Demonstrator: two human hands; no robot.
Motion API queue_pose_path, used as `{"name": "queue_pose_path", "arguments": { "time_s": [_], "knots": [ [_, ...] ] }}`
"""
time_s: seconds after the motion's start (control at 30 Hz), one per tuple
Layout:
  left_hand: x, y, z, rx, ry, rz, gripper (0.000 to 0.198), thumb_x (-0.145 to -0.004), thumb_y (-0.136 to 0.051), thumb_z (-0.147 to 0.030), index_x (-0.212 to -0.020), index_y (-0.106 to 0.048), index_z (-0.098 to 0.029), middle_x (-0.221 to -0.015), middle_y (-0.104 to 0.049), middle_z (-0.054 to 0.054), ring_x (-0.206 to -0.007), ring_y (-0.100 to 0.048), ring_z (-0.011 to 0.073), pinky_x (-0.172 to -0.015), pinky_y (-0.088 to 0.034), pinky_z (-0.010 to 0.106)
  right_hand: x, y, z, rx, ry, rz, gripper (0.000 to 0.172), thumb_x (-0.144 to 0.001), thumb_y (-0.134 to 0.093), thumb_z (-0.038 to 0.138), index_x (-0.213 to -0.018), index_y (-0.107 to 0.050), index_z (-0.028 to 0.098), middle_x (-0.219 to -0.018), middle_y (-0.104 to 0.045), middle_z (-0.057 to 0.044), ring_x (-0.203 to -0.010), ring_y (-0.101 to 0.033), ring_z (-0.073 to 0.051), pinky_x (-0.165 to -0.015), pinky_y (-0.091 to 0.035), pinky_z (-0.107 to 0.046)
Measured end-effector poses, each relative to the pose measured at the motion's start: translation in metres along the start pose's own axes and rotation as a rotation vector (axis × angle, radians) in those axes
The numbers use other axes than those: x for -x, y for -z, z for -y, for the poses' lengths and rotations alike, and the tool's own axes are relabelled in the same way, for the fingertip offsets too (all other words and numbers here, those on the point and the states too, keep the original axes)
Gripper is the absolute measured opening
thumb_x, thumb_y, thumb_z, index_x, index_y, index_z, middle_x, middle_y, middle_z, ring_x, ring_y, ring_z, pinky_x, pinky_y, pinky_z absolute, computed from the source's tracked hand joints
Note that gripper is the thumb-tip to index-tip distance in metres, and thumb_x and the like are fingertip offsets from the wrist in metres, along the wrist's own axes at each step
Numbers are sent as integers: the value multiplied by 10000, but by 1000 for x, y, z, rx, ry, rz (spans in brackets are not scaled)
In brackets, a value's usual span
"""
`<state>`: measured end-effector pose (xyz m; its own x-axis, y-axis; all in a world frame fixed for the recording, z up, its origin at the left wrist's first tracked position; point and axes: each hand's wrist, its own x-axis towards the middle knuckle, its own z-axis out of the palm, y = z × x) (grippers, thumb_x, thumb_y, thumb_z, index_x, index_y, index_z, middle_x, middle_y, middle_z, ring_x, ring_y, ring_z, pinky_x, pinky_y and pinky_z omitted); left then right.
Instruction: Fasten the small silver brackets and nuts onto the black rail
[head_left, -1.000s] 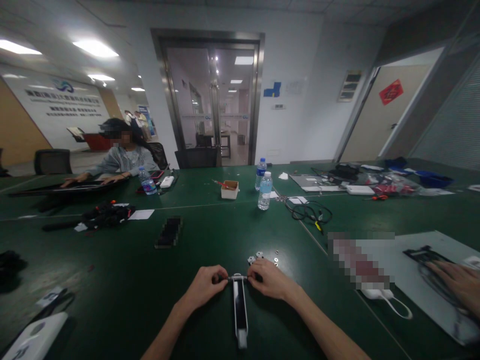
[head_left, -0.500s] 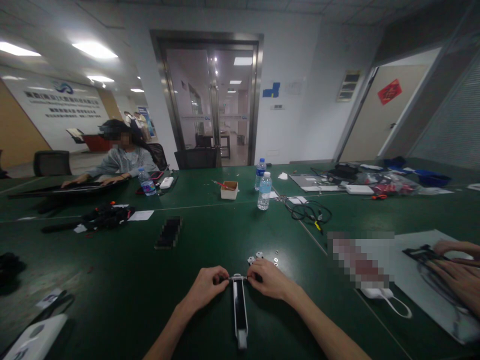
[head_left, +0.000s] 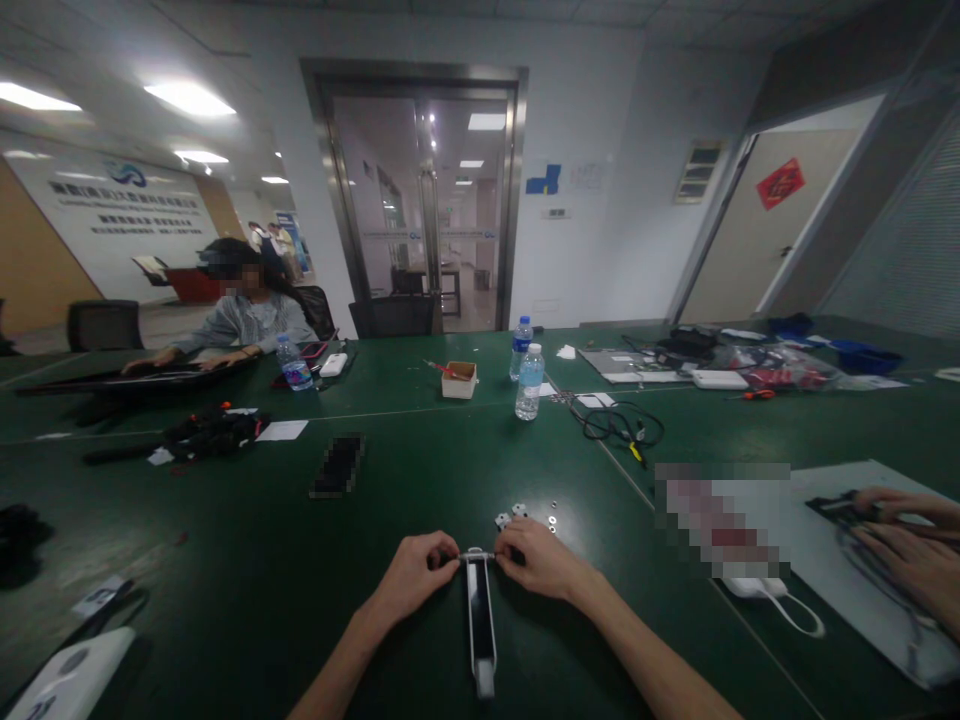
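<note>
A long, narrow white frame with a dark inside (head_left: 481, 615) lies on the green table, pointing away from me. Across its far end runs a thin metal rod (head_left: 475, 557). My left hand (head_left: 418, 572) is closed in a pinch at the rod's left end. At the right end my right hand (head_left: 541, 562) pinches too, its fingertips close to the frame. What lies between the fingertips is mostly hidden. Just beyond my right hand are small white blocks (head_left: 511, 516) with dark spots, and several small rings (head_left: 552, 521) beside them.
Two water bottles (head_left: 529, 385) stand ahead, near a small open box (head_left: 458, 381). A dark phone-like slab (head_left: 337, 466) lies left. Cables (head_left: 619, 425) lie ahead right. A co-worker's hands (head_left: 911, 535) work over a pale board (head_left: 847, 600); another person (head_left: 251, 310) sits far left.
My hands and the white frame stay almost in place. The co-worker's hands at the right have shifted slightly.
</note>
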<state>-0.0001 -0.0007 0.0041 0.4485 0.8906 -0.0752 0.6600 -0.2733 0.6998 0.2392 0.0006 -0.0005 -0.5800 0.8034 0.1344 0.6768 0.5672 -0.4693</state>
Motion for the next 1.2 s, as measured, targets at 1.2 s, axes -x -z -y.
{"name": "queue_pose_path", "arguments": {
  "time_s": [1.2],
  "knots": [
    [-2,-4,2,18,8,1,220,-864,-557,-294,-973,-694,-160,-869,-670,15,-745,-584,167,-654,-448,240,13,18,-64,87,-234,-18,120,-750,-581,165,-803,-687,185,-785,-656,-36,-807,-571,-181,-732,-392,-255]
  ]
}}
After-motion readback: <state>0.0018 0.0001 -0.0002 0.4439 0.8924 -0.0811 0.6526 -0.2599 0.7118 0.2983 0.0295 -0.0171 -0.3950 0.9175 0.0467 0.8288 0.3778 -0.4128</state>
